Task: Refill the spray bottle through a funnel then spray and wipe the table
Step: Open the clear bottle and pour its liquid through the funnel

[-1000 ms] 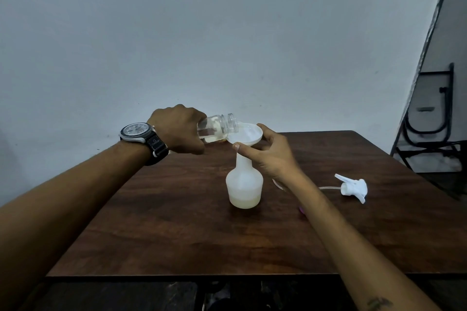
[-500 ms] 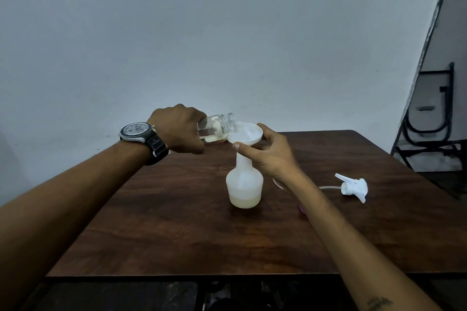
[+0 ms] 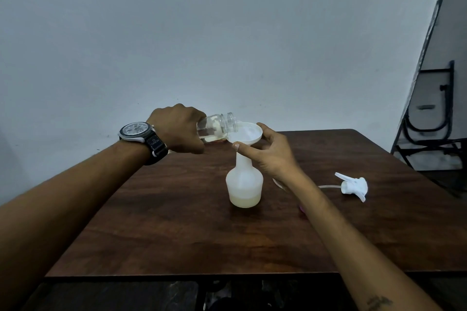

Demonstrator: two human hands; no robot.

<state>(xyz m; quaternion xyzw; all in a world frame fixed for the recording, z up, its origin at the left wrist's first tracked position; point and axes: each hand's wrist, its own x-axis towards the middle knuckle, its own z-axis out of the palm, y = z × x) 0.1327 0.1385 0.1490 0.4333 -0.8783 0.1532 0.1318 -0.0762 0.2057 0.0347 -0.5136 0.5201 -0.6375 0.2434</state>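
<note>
Wide tabletop stretches down to its front edge, low in frame. At centre stands the white spray bottle, partly filled. The right hand pinches its funnel, and the left hand grips a tilted jar.

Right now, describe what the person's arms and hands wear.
Forearms bare, no sleeves in view. The left wrist carries a watch with pale dial, dark bezel, dark strap. The right forearm bears a small dark tattoo. Left hand and right hand: no gloves.
</note>
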